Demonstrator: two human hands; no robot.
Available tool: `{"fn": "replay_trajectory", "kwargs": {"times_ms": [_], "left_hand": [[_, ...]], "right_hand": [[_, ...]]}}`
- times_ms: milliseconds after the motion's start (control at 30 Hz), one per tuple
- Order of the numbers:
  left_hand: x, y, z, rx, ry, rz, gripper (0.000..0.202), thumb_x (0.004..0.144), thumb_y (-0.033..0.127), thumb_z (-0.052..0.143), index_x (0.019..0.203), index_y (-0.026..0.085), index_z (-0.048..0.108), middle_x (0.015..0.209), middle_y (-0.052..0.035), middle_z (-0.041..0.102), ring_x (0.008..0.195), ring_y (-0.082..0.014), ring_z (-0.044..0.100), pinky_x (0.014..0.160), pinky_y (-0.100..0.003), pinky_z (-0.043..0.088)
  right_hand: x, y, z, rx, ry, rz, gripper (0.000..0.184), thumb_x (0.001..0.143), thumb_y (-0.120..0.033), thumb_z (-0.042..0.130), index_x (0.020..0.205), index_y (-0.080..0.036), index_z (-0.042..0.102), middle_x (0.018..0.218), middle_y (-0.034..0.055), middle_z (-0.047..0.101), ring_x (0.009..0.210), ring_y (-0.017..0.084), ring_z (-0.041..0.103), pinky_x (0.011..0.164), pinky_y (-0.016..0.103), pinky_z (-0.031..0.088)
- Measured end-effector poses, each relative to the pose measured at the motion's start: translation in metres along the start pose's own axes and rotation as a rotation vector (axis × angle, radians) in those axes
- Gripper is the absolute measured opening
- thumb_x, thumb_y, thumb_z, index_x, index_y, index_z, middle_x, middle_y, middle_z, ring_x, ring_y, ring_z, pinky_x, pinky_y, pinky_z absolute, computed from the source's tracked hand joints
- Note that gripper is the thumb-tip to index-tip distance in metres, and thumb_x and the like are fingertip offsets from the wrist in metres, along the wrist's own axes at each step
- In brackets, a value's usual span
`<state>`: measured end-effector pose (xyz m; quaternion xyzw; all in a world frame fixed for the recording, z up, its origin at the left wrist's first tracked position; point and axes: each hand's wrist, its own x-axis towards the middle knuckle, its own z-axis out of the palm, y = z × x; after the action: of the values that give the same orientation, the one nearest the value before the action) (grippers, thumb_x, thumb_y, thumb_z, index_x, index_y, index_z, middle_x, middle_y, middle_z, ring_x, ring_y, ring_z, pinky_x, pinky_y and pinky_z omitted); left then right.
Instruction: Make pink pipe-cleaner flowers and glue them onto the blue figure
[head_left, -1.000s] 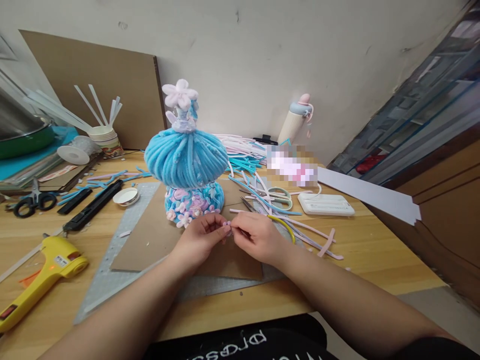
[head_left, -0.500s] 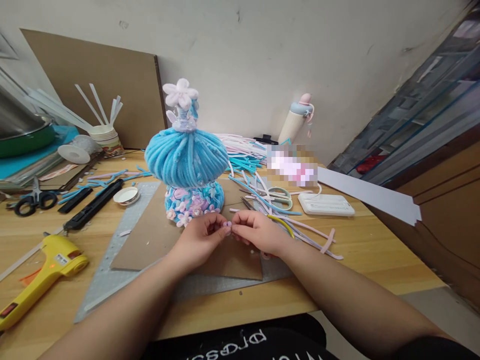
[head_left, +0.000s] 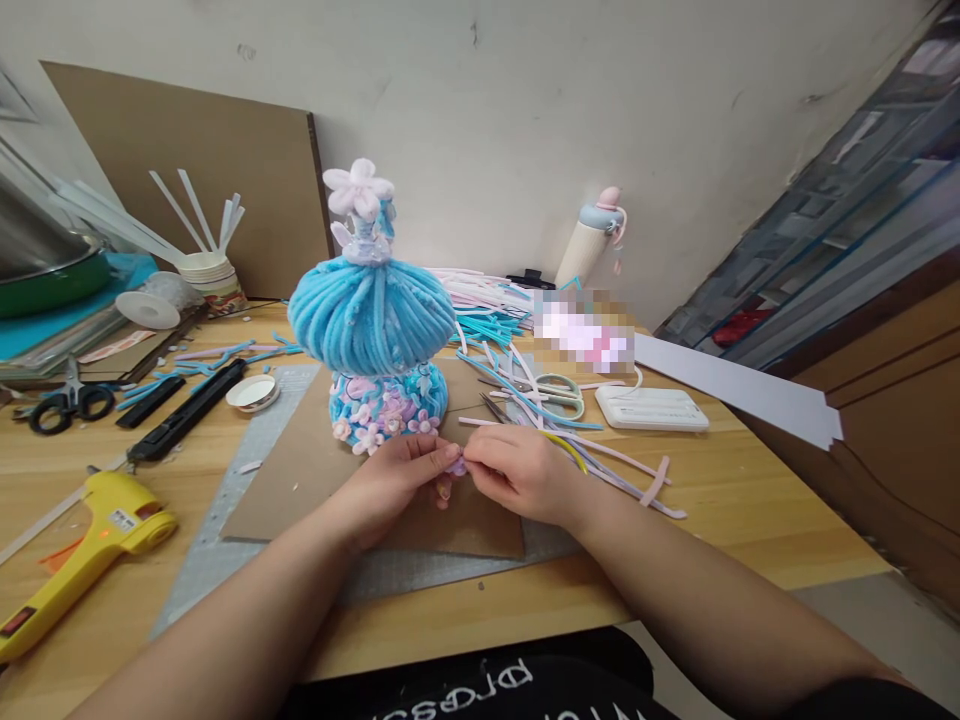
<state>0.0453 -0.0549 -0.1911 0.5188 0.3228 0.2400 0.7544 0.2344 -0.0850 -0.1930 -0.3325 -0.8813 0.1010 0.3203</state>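
Note:
Between the fingertips of both hands sits a small lilac fuzzy piece [head_left: 456,466], mostly covered, so its full shape is hidden. My left hand [head_left: 401,480] pinches it from the left with thumb and forefinger. From the other side my right hand [head_left: 517,472] is closed at its edge, fingers curled. Just behind them stands a blue pipe-cleaner ornament [head_left: 371,320], with a puffy top, a pale flower at its tip and small pink flowers round its base. Below the hands lies a brown cardboard sheet [head_left: 300,500] on a grey cutting mat [head_left: 202,560].
A yellow glue gun [head_left: 112,520], a black utility knife [head_left: 187,410] and black scissors [head_left: 71,400] lie at left. Loose pipe cleaners [head_left: 622,455] and light-green-handled scissors [head_left: 566,395] lie at right, near a white device [head_left: 652,408]. A bottle [head_left: 589,240] stands behind.
My left hand has turned slightly, and its lower fingers now show beneath the lilac piece. My right hand has rolled over, its knuckles facing up more. The ornament has stayed in place.

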Motion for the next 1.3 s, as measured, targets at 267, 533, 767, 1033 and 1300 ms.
{"fn": "replay_trajectory", "kwargs": {"times_ms": [267,533,767,1033,1300], "left_hand": [[0.005,-0.006,-0.002,0.171,0.099,0.010,0.030,0.072,0.040,0.067,0.061,0.014,0.057,0.050,0.0031,0.054,0.049,-0.0092,0.047,0.052,-0.022,0.036],[0.000,-0.001,0.006,0.594,0.249,0.248,0.019,0.079,0.033,0.058,0.073,0.015,0.060,0.066,-0.0003,0.059,0.062,-0.0129,0.051,0.056,-0.024,0.036],[0.002,-0.003,0.006,0.555,0.288,0.276,0.018,0.079,0.033,0.059,0.075,0.016,0.060,0.068,0.0003,0.059,0.062,-0.0121,0.051,0.058,-0.025,0.037],[0.004,-0.005,-0.001,0.116,0.080,0.091,0.023,0.078,0.035,0.065,0.076,0.013,0.060,0.060,0.0023,0.056,0.056,-0.0086,0.050,0.056,-0.022,0.040],[0.003,-0.005,0.000,0.069,0.099,0.001,0.025,0.074,0.038,0.066,0.075,0.013,0.061,0.068,0.0003,0.059,0.064,-0.0111,0.055,0.060,-0.024,0.045]], "right_hand": [[-0.001,0.000,0.004,-0.173,-0.039,0.001,0.016,0.089,-0.015,0.043,0.083,-0.016,0.058,0.078,0.0056,0.060,0.075,0.016,0.052,0.068,0.028,0.039],[0.005,-0.002,0.012,0.395,0.088,0.482,0.013,0.075,-0.013,0.050,0.064,-0.016,0.055,0.056,-0.0040,0.046,0.052,0.008,0.041,0.049,0.021,0.031],[0.007,0.001,0.021,0.911,0.117,0.786,0.011,0.076,-0.024,0.053,0.067,-0.017,0.053,0.055,-0.0039,0.050,0.048,0.008,0.041,0.045,0.019,0.028],[0.002,-0.003,0.006,0.486,0.070,0.428,0.014,0.089,-0.029,0.049,0.086,-0.017,0.056,0.072,-0.0002,0.054,0.059,0.010,0.047,0.054,0.022,0.036],[0.001,0.000,0.003,0.071,-0.035,0.149,0.015,0.091,-0.017,0.042,0.085,-0.017,0.055,0.075,0.0030,0.056,0.069,0.013,0.050,0.063,0.025,0.038]]}}
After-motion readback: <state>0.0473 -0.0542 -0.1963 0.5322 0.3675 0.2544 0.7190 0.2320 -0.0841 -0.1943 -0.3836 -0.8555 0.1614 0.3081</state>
